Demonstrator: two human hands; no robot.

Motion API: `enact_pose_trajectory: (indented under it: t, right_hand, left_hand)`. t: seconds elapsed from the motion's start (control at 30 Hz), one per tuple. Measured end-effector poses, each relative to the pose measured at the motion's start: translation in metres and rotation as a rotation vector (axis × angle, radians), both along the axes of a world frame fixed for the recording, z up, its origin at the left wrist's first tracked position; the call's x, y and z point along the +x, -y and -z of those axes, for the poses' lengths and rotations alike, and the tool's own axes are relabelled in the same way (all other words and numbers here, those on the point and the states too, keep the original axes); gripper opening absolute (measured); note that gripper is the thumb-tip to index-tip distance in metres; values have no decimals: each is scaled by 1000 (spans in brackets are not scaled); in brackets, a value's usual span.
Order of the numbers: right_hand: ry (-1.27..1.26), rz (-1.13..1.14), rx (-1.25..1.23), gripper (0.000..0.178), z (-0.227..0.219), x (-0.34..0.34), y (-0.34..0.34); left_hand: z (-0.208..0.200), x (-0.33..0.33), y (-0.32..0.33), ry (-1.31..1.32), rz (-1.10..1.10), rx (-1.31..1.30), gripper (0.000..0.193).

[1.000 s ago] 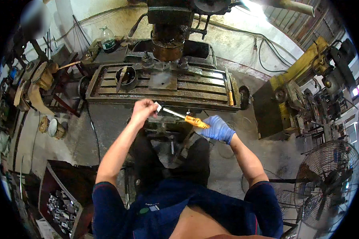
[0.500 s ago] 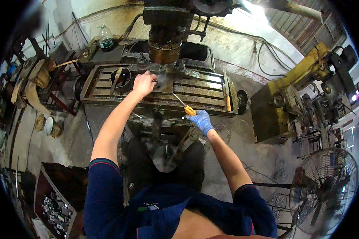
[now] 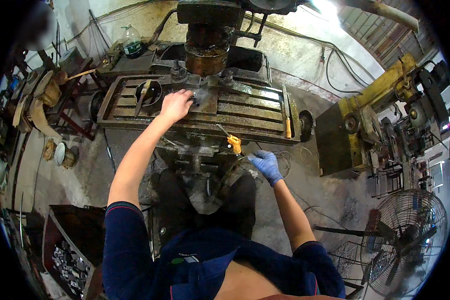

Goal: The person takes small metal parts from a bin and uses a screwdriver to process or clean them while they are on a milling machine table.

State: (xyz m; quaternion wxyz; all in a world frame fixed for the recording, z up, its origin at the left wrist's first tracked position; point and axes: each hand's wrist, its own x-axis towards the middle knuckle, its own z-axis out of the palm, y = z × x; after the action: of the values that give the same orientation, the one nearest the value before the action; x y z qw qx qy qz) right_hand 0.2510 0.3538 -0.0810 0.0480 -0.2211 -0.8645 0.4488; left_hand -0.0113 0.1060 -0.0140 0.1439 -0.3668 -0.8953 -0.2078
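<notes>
My bare left hand is over the left-middle of the slotted metal machine table. Its fingers are curled down at a small dark metal part, partly hidden beneath them. My right hand, in a blue glove, is lower and to the right, off the table's front edge. Its fingers are closed around a dark end whose kind I cannot make out. Just beyond it, in front of the table, is a thin metal-shafted tool with a yellow handle; whether this joins the dark end is unclear.
The machine's spindle head hangs behind my left hand. A round dark container stands on the table's left. Another yellow-handled tool lies at its right end. A floor fan stands right; a metal-parts bin is lower left.
My right hand has moved down and to the right, and a gap shows between it and the yellow handle it was gripping. My left hand stays at the small metal part.
</notes>
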Motion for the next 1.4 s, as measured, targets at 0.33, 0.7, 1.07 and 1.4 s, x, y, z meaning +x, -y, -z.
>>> enact_pose_trajectory:
  t: [0.33,0.7,1.07,1.4]
  right_hand:
    - [-60,139,-114,26,-11,61,-27]
    - [-281,88,166,28,-124,61,-78]
    - [-1363,-229,498,38,-447,-31,-61]
    - [-1400,-287,169,33,-346,-16,-34]
  left_hand:
    - [15,-38,-41,-33,44,-3,17]
    - [9,-42,-60,115,-217,17,26]
    - [2,-57,-58,410,-219,119,41]
    - [14,-58,-53,274,-223,214,36]
